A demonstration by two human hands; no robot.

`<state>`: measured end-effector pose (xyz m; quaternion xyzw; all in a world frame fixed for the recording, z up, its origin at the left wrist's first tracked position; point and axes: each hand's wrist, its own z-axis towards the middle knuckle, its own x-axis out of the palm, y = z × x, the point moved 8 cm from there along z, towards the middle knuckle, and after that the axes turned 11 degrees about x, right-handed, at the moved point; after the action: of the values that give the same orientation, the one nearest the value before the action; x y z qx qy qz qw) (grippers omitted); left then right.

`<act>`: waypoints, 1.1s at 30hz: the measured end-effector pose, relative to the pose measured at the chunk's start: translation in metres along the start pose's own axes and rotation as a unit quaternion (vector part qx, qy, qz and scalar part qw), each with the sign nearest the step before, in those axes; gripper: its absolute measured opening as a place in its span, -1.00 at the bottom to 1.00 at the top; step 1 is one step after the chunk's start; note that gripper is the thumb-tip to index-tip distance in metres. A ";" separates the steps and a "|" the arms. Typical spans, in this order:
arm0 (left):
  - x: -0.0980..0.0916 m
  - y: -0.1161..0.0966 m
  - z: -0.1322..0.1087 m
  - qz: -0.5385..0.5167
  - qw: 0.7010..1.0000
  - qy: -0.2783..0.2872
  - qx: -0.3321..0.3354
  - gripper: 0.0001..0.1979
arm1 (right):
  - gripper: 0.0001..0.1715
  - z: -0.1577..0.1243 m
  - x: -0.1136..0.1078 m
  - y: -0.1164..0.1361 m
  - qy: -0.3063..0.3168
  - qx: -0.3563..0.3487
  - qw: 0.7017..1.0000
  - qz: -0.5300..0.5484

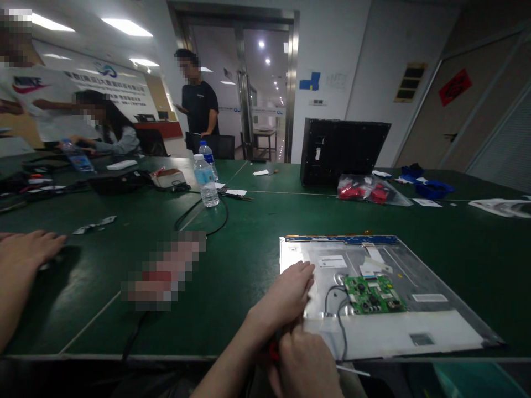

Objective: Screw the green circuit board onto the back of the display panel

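A flat display panel [369, 331] lies back side up at the front edge of the table. It carries a green circuit board [373, 294] with black wires, and a blue strip board [340, 240] along its far edge. My left hand [292, 287] grips the panel's left edge, its fingers close together on the metal. Just below, my right hand [309, 359] is closed in a fist beside the near left corner. Something red [274, 351] shows next to that fist, mostly hidden under my left wrist. A thin pale rod [353, 371] sticks out to its right.
Another person's hand [31, 249] rests on the table at far left. A blurred pinkish object [166, 271] with a cable lies left of my arm. Farther off stand water bottles [206, 182], a black monitor casing [342, 152] and a plastic bag with red items [369, 190].
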<state>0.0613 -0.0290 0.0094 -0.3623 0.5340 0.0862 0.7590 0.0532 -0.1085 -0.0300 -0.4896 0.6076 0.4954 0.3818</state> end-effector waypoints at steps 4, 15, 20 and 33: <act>-0.003 0.013 -0.012 0.011 0.999 0.013 -0.031 -0.66 | -0.52 -0.003 0.002 0.019 0.029 -0.006 1.000 0.005; -0.018 0.056 -0.057 0.069 0.995 0.002 -0.077 -0.56 | -0.27 -0.017 0.014 0.043 -0.121 -0.143 0.982 0.037; -0.028 0.071 -0.073 0.113 0.987 -0.004 -0.117 -0.54 | -0.70 -0.030 -0.052 -0.036 -0.223 -0.070 0.969 0.081; -0.051 0.085 -0.098 0.208 0.958 0.059 -0.186 -0.52 | -0.63 0.018 -0.052 -0.155 -0.118 0.111 0.986 -0.033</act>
<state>-0.0775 -0.0178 -0.0013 -0.3827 0.6161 0.3186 0.6103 0.2150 -0.0847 -0.0202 -0.4023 0.5931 0.4657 0.5192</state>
